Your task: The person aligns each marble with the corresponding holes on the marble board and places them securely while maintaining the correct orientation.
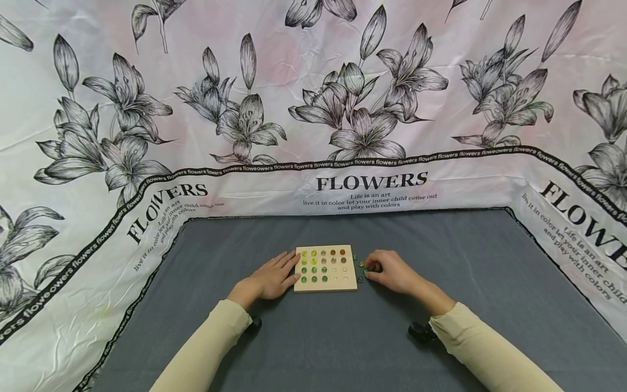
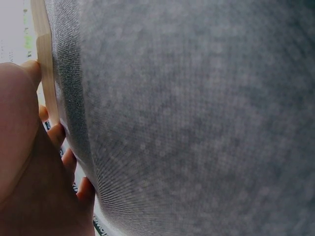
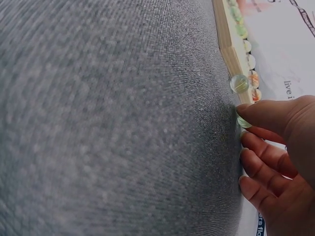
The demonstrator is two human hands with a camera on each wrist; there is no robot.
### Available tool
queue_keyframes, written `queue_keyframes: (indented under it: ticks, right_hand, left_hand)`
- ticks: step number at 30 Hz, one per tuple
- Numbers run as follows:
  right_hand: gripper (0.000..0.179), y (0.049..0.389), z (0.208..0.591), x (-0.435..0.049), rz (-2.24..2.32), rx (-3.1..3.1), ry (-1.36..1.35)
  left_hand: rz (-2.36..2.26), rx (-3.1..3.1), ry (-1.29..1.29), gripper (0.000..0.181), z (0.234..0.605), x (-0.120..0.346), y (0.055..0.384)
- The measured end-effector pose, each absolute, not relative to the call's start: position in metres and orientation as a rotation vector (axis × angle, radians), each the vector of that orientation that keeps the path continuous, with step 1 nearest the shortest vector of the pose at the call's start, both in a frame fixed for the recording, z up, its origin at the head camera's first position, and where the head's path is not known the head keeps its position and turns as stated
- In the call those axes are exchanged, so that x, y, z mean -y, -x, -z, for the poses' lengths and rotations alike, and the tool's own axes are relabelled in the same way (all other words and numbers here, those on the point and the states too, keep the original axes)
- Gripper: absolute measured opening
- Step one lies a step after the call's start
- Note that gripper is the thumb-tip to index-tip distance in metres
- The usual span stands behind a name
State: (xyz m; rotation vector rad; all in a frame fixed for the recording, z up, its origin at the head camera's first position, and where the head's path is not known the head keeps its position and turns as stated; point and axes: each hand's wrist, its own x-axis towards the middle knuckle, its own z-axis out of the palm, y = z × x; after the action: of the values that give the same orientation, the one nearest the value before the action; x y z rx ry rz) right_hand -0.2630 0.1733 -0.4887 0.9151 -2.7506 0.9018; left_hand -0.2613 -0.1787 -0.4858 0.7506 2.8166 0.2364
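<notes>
A pale wooden board (image 1: 330, 286) lies flat on the grey cloth, with rows of glass marbles in its holes: yellow-green, green, clear and brownish. Several holes at its near right corner show bare wood. My left hand (image 1: 271, 277) rests at the board's left edge, fingers stretched and touching it; the left wrist view shows them along the wooden side (image 2: 45, 54). Just right of the board, my right hand (image 1: 394, 272) pinches a green marble (image 3: 243, 122) between thumb and index finger, down at the cloth. Another clear marble (image 3: 239, 83) lies between that hand and the board.
More loose marbles lie along the board's right edge, among them a green one (image 1: 361, 264) and a dark one (image 1: 360, 279). Grey cloth (image 1: 333, 343) covers the tabletop. A flower-printed white curtain (image 1: 367, 196) stands behind and at both sides.
</notes>
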Motion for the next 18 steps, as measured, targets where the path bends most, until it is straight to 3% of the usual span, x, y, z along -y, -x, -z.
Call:
queue_keyframes:
  ticks: [18]
  right_hand:
    - [0.008,0.2608,0.4859,-0.1731,-0.904,2.741,-0.901]
  left_hand:
    - [-0.224,-2.821,-0.749,0.065,0.4887,0.1795,0.2636]
